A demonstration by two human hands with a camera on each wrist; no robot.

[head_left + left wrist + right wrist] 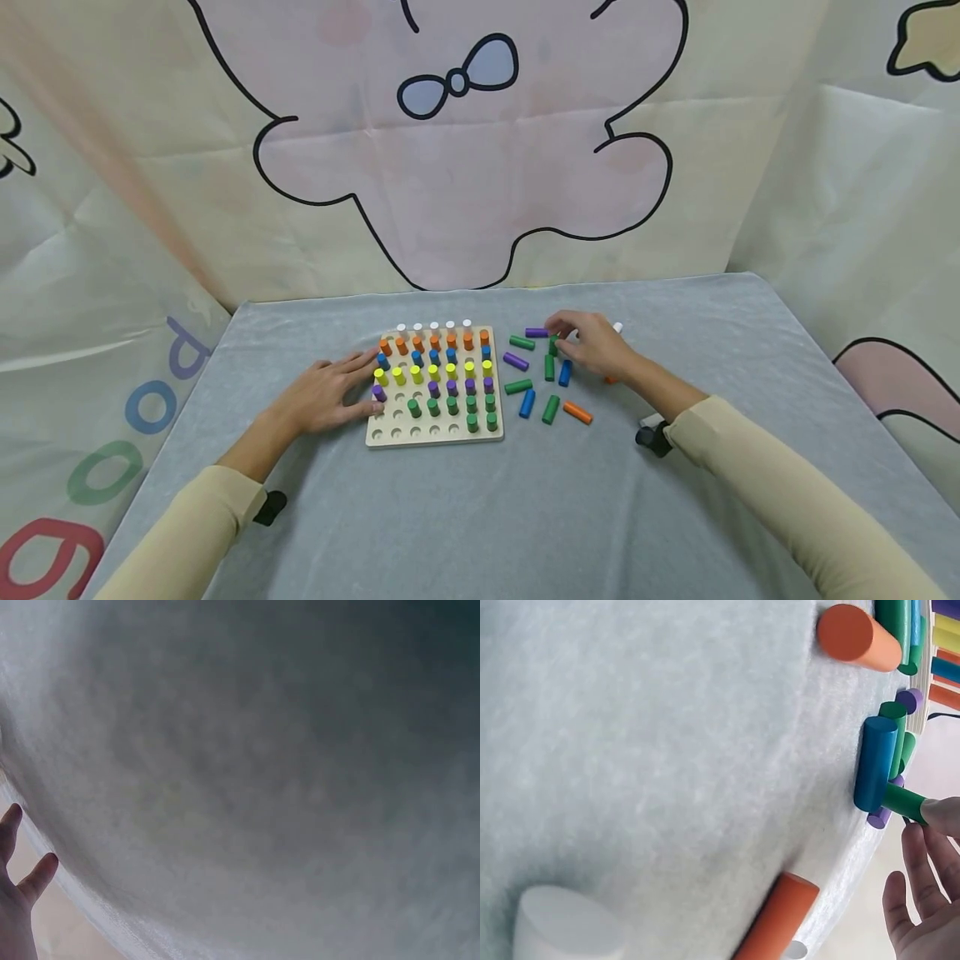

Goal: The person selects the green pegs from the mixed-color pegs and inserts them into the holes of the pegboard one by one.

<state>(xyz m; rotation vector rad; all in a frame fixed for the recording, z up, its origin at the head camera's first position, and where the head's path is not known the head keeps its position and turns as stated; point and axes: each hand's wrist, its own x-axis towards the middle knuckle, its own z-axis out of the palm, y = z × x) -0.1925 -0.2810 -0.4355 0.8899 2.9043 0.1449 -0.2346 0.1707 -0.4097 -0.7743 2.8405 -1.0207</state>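
A wooden pegboard (pixel 427 435) lies on the cloth with rows of upright white, orange, blue, yellow, purple and green pegs; holes at its front left are bare. My left hand (pixel 326 394) rests at the board's left edge, fingers spread and fairly straight, thumb by the purple peg (pixel 378 392). In the left wrist view only part of the left hand (pixel 19 889) shows. My right hand (pixel 592 342) is over the loose pegs right of the board. Its thumb and fingers pinch a green peg (pixel 904 802), near a blue peg (pixel 875 763) in the right wrist view.
Loose pegs lie right of the board, among them an orange peg (pixel 577 412), a purple peg (pixel 516 361) and a blue peg (pixel 527 404). A white peg (pixel 566 926) lies nearer the right wrist. Grey cloth (pixel 450 525) covers the table, with a printed curtain (pixel 465 167) behind.
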